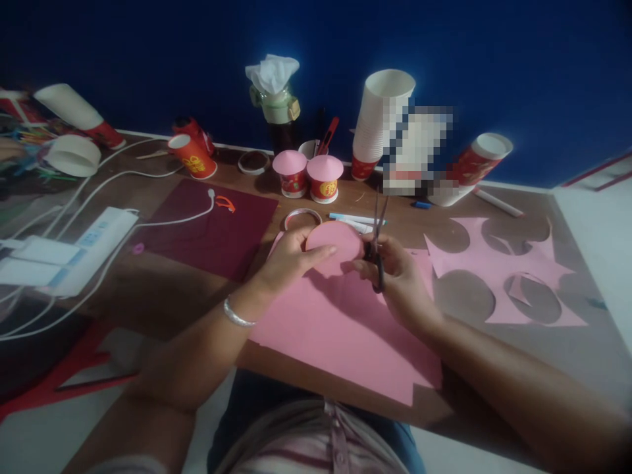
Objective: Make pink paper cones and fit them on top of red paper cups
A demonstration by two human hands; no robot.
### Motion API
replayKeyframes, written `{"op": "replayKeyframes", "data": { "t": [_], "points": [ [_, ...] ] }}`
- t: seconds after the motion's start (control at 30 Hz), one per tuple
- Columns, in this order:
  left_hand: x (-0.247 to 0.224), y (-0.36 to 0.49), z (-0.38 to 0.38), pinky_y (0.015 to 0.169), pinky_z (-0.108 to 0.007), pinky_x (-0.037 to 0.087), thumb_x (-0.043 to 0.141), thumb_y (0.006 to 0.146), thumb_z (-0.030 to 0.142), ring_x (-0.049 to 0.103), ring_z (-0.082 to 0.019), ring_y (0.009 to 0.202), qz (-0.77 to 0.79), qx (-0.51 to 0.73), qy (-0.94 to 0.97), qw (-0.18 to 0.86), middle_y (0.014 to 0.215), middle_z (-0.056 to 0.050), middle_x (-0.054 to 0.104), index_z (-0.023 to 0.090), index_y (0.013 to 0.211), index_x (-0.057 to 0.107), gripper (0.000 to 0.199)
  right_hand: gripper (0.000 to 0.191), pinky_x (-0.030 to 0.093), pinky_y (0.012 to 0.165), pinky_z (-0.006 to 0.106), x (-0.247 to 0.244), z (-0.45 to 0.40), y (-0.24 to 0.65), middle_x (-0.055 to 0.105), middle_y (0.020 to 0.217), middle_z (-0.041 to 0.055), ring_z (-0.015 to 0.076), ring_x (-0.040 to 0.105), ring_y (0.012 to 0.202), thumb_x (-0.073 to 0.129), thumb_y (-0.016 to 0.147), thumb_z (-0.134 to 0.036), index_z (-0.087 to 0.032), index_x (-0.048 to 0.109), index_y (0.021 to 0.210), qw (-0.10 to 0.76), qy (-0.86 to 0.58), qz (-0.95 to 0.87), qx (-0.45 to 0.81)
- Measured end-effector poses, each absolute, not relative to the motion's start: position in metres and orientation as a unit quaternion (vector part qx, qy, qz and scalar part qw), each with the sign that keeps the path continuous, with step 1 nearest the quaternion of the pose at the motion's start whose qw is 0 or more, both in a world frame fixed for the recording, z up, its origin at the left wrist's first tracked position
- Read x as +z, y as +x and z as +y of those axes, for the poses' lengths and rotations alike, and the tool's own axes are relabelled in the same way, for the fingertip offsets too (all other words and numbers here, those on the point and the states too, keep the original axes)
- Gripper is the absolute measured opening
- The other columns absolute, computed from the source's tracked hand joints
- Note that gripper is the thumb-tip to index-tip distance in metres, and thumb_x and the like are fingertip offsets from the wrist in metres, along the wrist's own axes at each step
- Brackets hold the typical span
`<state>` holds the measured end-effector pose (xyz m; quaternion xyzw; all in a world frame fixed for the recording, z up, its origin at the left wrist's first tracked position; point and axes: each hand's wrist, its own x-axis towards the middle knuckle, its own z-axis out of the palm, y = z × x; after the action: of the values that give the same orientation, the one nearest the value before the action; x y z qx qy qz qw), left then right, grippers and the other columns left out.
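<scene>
My left hand point(296, 255) grips a round pink paper disc point(340, 238) by its left side, the thumb lying across its face. In my right hand point(395, 266) is a pair of black-handled scissors point(379, 247), blades pointing up and away from me. The right fingertips are close to the disc's right edge; whether they touch it I cannot tell. Both hands are above pink paper sheets point(340, 336) on the brown table. Beyond them stand two red paper cups point(292, 184) point(323, 191), each topped by a pink paper cone.
Pink paper scraps with round cut-outs point(474, 247) lie at right. Markers point(353, 218) and a tape roll point(302, 217) are behind the disc. A tall stack of white cups point(380, 118) stands at the back. Left are a dark red sheet point(212, 224), a white power strip point(93, 253) and cables.
</scene>
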<state>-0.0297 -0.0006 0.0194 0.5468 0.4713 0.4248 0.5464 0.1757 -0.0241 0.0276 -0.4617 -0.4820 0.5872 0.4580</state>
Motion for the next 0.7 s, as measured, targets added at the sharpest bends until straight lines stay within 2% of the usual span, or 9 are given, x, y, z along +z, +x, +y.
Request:
{"op": "replayKeyframes", "data": {
  "t": [0.2,0.33,0.47,0.7],
  "points": [
    [0.023,-0.032,-0.002,0.078,-0.032,0.055,0.081,0.083,0.048,0.067,-0.022,0.090,0.469,0.424,0.559,0.536,0.092,-0.006,0.071,0.017,0.093,0.076,0.033,0.048,0.042,0.054,0.025,0.020,-0.020,0.177,0.064,0.070,-0.0064,0.0099,0.052,0.057,0.088,0.071,-0.040,-0.023,0.060,0.106,0.453,-0.478,-0.457,0.598],
    [0.022,-0.031,-0.001,0.068,-0.029,0.047,0.073,0.090,0.052,0.059,-0.016,0.074,0.458,0.445,0.540,0.548,0.078,-0.002,0.063,0.019,0.082,0.070,0.034,0.049,0.040,0.055,0.025,0.014,-0.018,0.180,0.059,0.065,-0.0084,0.0104,0.051,0.057,0.089,0.070,-0.040,-0.024,0.059,0.105,0.463,-0.474,-0.444,0.603],
    [0.022,-0.029,0.000,0.064,-0.030,0.044,0.063,0.097,0.056,0.054,-0.015,0.069,0.444,0.483,0.509,0.557,0.073,-0.001,0.058,0.020,0.076,0.064,0.042,0.048,0.040,0.056,0.026,0.012,-0.015,0.182,0.057,0.066,-0.0086,0.0104,0.050,0.058,0.088,0.071,-0.040,-0.024,0.059,0.105,0.460,-0.459,-0.446,0.615],
    [0.016,-0.031,0.005,0.063,-0.026,0.043,0.082,0.081,0.048,0.054,-0.013,0.069,0.470,0.426,0.555,0.539,0.072,0.000,0.060,0.018,0.074,0.064,0.036,0.043,0.040,0.058,0.026,0.004,-0.011,0.185,0.056,0.071,-0.0078,0.0100,0.050,0.061,0.088,0.070,-0.036,-0.026,0.063,0.103,0.464,-0.450,-0.446,0.619]
  ]
}}
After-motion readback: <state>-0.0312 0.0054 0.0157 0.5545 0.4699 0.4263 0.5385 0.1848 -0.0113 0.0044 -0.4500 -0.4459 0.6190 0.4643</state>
